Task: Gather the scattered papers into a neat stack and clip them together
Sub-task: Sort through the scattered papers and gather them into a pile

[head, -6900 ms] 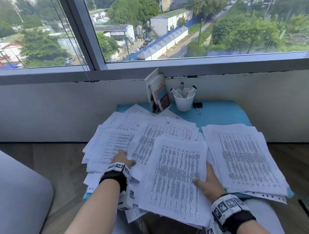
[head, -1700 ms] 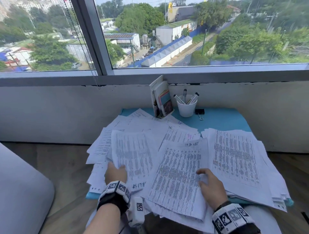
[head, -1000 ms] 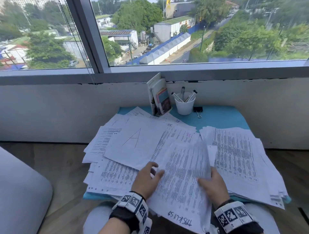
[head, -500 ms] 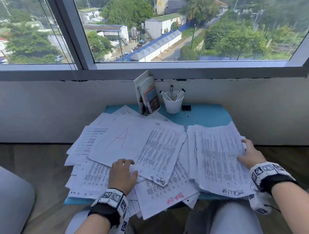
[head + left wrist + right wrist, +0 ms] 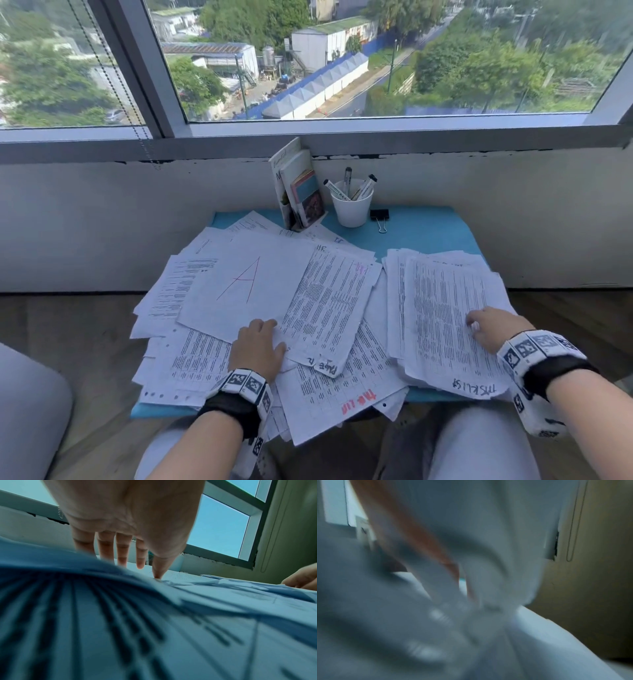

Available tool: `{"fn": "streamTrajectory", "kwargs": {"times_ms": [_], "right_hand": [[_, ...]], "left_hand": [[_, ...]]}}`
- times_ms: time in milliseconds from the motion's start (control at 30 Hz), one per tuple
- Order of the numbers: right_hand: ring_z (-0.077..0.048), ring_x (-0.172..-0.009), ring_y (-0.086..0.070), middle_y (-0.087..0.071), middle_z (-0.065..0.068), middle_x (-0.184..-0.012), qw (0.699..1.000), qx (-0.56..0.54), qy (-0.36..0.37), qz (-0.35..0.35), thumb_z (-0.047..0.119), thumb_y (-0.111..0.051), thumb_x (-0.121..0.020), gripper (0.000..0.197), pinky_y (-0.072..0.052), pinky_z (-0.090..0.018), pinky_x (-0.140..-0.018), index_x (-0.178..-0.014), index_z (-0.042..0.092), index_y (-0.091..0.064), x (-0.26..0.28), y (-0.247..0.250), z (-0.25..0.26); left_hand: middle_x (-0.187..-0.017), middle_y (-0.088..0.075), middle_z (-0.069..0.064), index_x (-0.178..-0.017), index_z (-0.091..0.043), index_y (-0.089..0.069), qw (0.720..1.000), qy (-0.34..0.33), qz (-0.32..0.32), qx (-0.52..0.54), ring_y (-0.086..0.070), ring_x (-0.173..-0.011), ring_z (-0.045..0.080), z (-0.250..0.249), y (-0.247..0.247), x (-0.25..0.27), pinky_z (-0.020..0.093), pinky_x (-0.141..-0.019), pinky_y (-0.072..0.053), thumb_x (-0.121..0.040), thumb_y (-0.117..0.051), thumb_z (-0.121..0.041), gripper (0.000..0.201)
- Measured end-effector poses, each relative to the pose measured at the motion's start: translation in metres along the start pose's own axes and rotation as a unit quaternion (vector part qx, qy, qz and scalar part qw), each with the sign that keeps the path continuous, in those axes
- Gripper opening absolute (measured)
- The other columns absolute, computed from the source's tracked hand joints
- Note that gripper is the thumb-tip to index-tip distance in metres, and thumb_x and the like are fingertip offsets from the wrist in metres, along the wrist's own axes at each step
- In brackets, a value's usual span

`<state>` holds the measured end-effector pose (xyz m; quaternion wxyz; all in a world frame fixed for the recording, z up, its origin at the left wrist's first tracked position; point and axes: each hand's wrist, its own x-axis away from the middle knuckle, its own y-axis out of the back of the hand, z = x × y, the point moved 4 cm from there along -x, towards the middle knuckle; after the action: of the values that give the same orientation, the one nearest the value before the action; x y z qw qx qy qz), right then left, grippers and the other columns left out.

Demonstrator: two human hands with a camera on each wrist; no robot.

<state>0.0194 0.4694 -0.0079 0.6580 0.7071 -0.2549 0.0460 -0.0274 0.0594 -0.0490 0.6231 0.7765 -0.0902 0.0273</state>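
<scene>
1. Spreading over the left half of the blue table (image 5: 428, 233), the scattered papers (image 5: 191, 363) lie in loose overlapping layers, several hanging past the near edge.
2. Lying on top of that spread is the sheet marked with a red A (image 5: 246, 284), face up and slightly rotated; a printed page (image 5: 329, 305) overlaps its right edge.
3. Left hand (image 5: 257, 349) rests palm down at the near edge of the A sheet. In the left wrist view its fingers (image 5: 121, 550) run nearly straight and slightly apart, tips touching the paper, with nothing clasped.
4. At the back of the table, a small stand of booklets (image 5: 299, 192) leans upright against the wall under the window.
5. Just beside it on the right stands a white cup (image 5: 351, 207) holding 3 markers.
6. Binder clip (image 5: 379, 216), black with wire handles, lies on the bare blue surface just right of the cup, apart from all the papers.
7. Gathered stack (image 5: 442, 308) occupies the right half of the table, its edges only roughly aligned.
8. Right hand (image 5: 493, 327) lies on the stack's right side, fingers bent down onto the top sheet. The right wrist view is heavily blurred, so whether it pinches the sheets cannot be told.
</scene>
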Motion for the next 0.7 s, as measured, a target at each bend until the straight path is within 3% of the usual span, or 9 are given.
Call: {"fn": "streamTrajectory", "kwargs": {"times_ms": [67,167,300,433,567,700], "right_hand": [[-0.017,-0.115,-0.054,-0.055,0.004,-0.128,0.999,-0.035,0.01,-0.026,0.033,-0.04,-0.093,0.034,-0.042,-0.034,-0.097,-0.126,0.032,-0.048,0.008,0.008,0.014],[-0.016,-0.112,-0.055,-0.057,0.004,-0.124,0.981,-0.16,0.08,-0.069,0.03,-0.046,-0.094,0.034,-0.042,-0.032,-0.096,-0.127,0.029,-0.05,0.031,0.019,0.059],[-0.013,-0.108,-0.055,-0.058,0.005,-0.119,0.954,-0.234,0.179,-0.055,0.029,-0.048,-0.094,0.031,-0.043,-0.03,-0.096,-0.124,0.028,-0.053,0.054,0.022,0.127],[-0.013,-0.104,-0.055,-0.058,0.006,-0.113,0.933,-0.272,0.233,-0.046,0.03,-0.047,-0.093,0.029,-0.045,-0.03,-0.094,-0.121,0.029,-0.055,0.066,0.015,0.178],[-0.016,-0.104,-0.057,-0.06,0.002,-0.114,0.928,-0.297,0.224,0.02,0.029,-0.049,-0.09,0.033,-0.045,-0.031,-0.094,-0.123,0.028,-0.053,0.07,-0.007,0.212],[-0.018,-0.101,-0.06,-0.065,0.0,-0.111,0.938,-0.292,0.185,0.037,0.036,-0.046,-0.093,0.039,-0.045,-0.031,-0.09,-0.13,0.024,-0.048,0.068,-0.014,0.218]], "left_hand": [[-0.143,-0.035,0.003,-0.143,-0.021,-0.029,1.0,0.024,0.003,-0.003,-0.037,-0.128,0.024,0.002,0.001,-0.003,0.036,-0.1,-0.038,-0.092,-0.046,-0.047,0.06],[-0.139,-0.041,0.002,-0.142,-0.018,-0.028,0.998,0.049,0.007,-0.031,-0.039,-0.126,0.025,0.003,0.005,-0.008,0.036,-0.099,-0.038,-0.092,-0.044,-0.051,0.062],[-0.13,-0.051,0.001,-0.132,-0.021,-0.037,0.996,0.054,-0.004,-0.075,-0.043,-0.121,0.023,0.001,0.011,-0.011,0.036,-0.094,-0.039,-0.095,-0.038,-0.044,0.044],[-0.116,-0.057,0.003,-0.119,-0.016,-0.048,0.994,0.026,0.002,-0.105,-0.05,-0.111,0.024,-0.005,0.011,-0.009,0.034,-0.084,-0.044,-0.097,-0.036,-0.03,0.029],[-0.111,-0.06,0.003,-0.114,-0.014,-0.049,0.993,0.015,0.008,-0.118,-0.055,-0.105,0.025,-0.003,0.015,-0.008,0.032,-0.078,-0.045,-0.093,-0.038,-0.015,0.024],[-0.104,-0.063,0.005,-0.108,-0.014,-0.047,0.998,0.018,-0.011,-0.057,-0.059,-0.097,0.026,-0.002,0.022,-0.001,0.032,-0.072,-0.043,-0.095,-0.038,-0.021,0.018]]}}
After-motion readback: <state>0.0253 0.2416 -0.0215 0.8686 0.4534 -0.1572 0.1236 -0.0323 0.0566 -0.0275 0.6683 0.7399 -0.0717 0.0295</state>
